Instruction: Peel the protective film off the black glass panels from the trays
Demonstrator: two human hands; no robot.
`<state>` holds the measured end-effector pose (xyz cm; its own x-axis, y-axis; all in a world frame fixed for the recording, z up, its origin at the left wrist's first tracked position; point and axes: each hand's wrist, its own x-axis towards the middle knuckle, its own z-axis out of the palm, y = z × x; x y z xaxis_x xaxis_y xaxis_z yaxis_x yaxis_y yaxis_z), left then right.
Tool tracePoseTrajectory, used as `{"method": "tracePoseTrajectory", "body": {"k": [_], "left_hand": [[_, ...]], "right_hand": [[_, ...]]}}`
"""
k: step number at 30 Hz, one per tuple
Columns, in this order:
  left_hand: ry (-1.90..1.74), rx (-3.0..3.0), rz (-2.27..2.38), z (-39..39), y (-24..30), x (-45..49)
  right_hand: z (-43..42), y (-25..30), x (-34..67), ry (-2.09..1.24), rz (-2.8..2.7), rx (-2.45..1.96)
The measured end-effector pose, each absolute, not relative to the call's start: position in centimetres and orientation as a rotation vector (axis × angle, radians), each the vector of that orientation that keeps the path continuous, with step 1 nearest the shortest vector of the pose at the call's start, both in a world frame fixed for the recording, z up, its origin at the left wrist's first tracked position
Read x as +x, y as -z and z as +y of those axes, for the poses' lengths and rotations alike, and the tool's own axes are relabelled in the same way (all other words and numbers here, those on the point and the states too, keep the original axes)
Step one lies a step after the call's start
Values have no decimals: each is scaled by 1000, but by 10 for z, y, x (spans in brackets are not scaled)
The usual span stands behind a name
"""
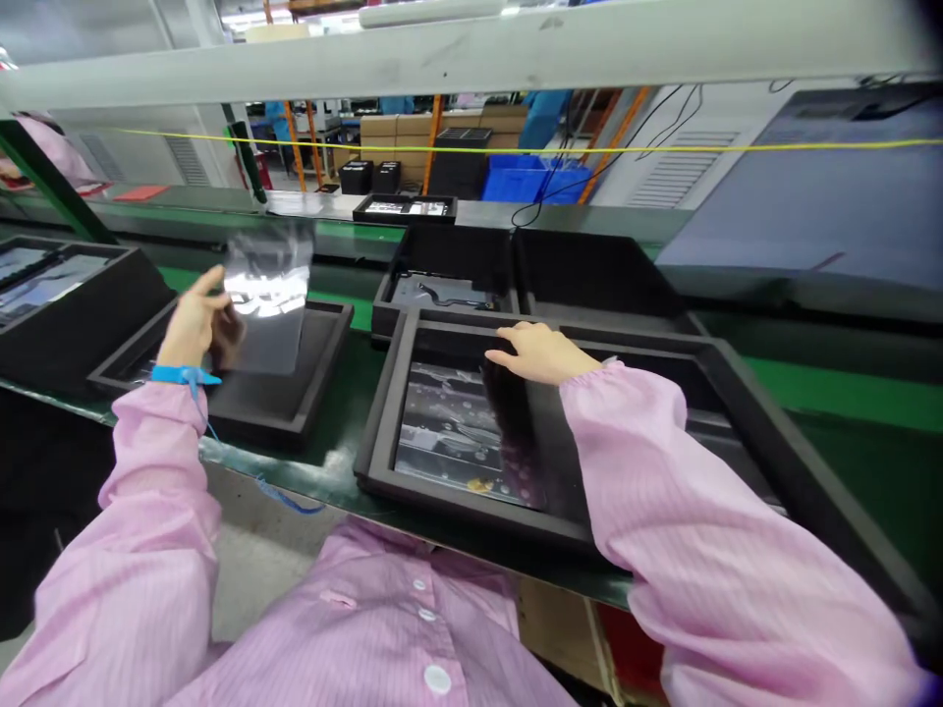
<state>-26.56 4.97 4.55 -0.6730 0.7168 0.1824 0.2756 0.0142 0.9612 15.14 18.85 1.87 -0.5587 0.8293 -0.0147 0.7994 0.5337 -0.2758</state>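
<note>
My left hand [193,324] is raised over a black foam tray [309,393] at the left and pinches a clear shiny film sheet [266,295], which hangs blurred above that tray. My right hand [541,352] reaches into the large black foam tray [383,442] in front of me, fingers curled over the top edge of a dark sheet [516,432] that stands tilted over a metal panel [449,432] lying in the tray. Both arms wear pink sleeves; a blue wrist strap [181,375] circles the left wrist.
Green conveyor belt [832,393] runs across under the trays. More black trays sit behind [589,270] and at far left [74,304]. A grey frame bar [471,49] and a yellow cord [663,149] cross overhead. Blue bins [534,182] and cardboard boxes stand beyond.
</note>
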Motion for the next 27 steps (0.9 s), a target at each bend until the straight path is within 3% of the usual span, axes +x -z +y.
{"method": "tracePoseTrajectory", "body": {"k": [6,14,17,19,24,27], "left_hand": [[-1331,759,2195,51,16,-279],[-1412,1105,2350,53,-16,-242],[-1462,1352,2082,40,-33,-192],[-1487,1444,1646,30,-38,-154],[-1239,1240,978,13,-31,-67],[-1291,1060,733,3,-27,-30]], "right_hand": [[200,-9,151,-466,-2540,-1432],[202,-47,170,-900,-2189,-1335],[192,-74,180,-1145,-1677,-1259],[184,-87,183,-1176,-1417,-1211],[168,-100,172,-1124,-1341,-1164],[159,-98,164,-1092,-1405,-1187]]}}
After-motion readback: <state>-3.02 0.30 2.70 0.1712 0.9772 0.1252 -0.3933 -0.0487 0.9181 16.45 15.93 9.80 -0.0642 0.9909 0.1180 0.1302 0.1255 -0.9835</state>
